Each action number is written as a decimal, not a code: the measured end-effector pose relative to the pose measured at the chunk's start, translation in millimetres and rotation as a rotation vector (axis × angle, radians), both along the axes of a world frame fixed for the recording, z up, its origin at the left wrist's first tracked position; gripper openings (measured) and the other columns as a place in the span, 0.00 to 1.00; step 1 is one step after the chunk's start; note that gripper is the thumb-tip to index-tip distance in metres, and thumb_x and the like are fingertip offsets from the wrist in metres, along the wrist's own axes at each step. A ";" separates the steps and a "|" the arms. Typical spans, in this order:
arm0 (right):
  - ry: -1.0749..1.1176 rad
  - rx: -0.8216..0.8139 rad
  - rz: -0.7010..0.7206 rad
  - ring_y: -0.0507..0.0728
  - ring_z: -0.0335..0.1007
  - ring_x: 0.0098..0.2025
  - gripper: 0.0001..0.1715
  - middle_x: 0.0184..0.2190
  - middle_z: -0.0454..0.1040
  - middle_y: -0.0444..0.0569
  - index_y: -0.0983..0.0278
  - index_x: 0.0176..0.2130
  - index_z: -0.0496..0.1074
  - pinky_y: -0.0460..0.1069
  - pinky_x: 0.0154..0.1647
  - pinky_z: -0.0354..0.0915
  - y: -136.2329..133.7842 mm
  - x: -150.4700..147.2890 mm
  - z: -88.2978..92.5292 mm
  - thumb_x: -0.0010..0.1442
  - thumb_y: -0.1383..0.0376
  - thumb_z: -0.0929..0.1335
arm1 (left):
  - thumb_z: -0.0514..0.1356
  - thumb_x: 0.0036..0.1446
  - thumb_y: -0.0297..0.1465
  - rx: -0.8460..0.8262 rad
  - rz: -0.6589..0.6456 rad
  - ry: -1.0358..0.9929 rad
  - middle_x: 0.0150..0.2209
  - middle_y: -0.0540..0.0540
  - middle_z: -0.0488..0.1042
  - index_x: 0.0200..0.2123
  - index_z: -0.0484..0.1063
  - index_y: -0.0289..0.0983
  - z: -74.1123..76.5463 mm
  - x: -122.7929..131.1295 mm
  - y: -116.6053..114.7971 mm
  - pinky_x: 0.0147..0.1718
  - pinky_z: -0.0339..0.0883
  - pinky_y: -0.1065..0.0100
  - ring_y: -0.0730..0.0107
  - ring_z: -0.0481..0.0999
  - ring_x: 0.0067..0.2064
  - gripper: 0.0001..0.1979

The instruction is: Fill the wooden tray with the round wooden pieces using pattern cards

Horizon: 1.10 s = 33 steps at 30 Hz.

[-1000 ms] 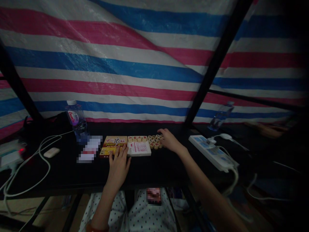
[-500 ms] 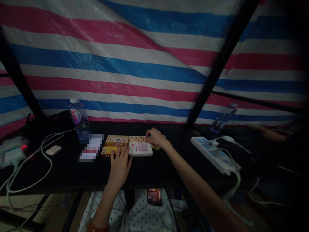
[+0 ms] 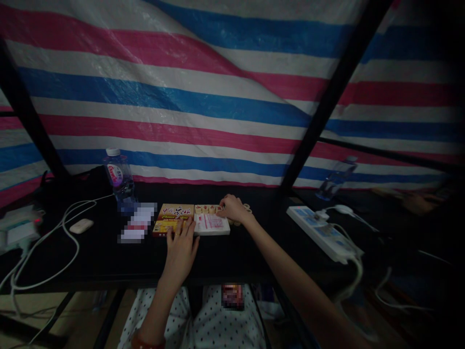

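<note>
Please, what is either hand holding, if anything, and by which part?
Left hand rests on the chess box, no grip visible; right hand: cannot be told.

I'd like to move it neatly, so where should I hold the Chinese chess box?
Grip the chess box by its near and far edges, probably from above: it lies flat, its right edge close against the white tray, and your left hand rests on its near part.

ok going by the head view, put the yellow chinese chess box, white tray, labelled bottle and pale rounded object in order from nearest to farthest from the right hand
From the right hand:
1. White tray, right at its fingers
2. Yellow Chinese chess box, just left of the tray
3. Labelled bottle, farther left, toward the back
4. Pale rounded object, farthest left
</note>
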State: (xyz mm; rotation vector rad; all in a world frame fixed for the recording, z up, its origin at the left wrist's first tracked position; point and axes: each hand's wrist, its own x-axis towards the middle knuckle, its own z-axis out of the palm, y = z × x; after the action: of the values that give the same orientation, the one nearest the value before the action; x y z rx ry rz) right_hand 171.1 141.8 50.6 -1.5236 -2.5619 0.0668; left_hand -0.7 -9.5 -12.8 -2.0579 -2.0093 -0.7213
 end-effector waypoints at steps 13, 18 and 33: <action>0.348 0.087 -0.026 0.56 0.69 0.39 0.14 0.37 0.72 0.51 0.63 0.37 0.74 0.48 0.38 0.62 -23.4 27.6 12.9 0.51 0.58 0.71 | 0.48 0.62 0.32 -0.008 0.004 0.007 0.62 0.42 0.60 0.59 0.60 0.39 -0.9 -0.4 0.0 0.58 0.49 0.44 0.53 0.55 0.64 0.21; 0.481 -0.060 -0.082 0.52 0.68 0.29 0.13 0.29 0.73 0.46 0.63 0.36 0.71 0.45 0.28 0.60 -48.1 55.0 7.4 0.50 0.60 0.71 | 0.48 0.62 0.32 -0.024 0.006 0.002 0.62 0.43 0.60 0.59 0.60 0.38 1.2 0.6 -0.8 0.59 0.48 0.44 0.54 0.54 0.64 0.21; 0.450 -0.206 -0.177 0.52 0.68 0.29 0.12 0.26 0.73 0.42 0.63 0.35 0.67 0.44 0.27 0.56 -62.3 57.1 -25.2 0.48 0.64 0.70 | 0.48 0.63 0.31 -0.013 0.000 0.005 0.62 0.43 0.60 0.58 0.60 0.39 0.2 -0.1 -0.6 0.58 0.49 0.44 0.54 0.54 0.64 0.21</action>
State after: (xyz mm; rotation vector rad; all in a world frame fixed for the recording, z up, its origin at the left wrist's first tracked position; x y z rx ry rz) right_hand 228.2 79.5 25.5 -1.5782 -2.1112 0.5952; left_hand -0.8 -10.1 -12.6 -2.0646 -2.0174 -0.7045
